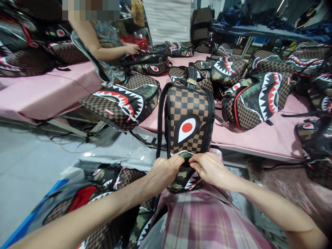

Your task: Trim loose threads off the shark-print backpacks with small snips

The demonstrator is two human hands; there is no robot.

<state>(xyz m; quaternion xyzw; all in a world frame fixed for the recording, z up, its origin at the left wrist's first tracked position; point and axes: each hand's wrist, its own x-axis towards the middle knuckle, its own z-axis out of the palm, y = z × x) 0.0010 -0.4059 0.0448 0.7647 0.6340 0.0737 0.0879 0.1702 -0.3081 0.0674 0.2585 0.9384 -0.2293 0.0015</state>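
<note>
A brown checkered backpack (198,103) with a red-and-white eye print stands upright in front of me. Its lower part, printed with camouflage and shark teeth, rests against my plaid apron. My left hand (166,173) pinches the backpack's front at the camouflage section. Close beside it, my right hand (209,168) has its thumb and fingers closed on the same dark band. Exactly what lies between the fingertips is hidden. A black strap (161,117) hangs along the left side, and a gold-coloured metal piece (192,82) wraps the top handle.
Several similar backpacks lie on the pink table (272,140), including a shark-mouth backpack (129,100) at left and another (261,98) at right. More bags fill a lined blue container (33,214) at lower left. A co-worker (109,45) handles something across the table.
</note>
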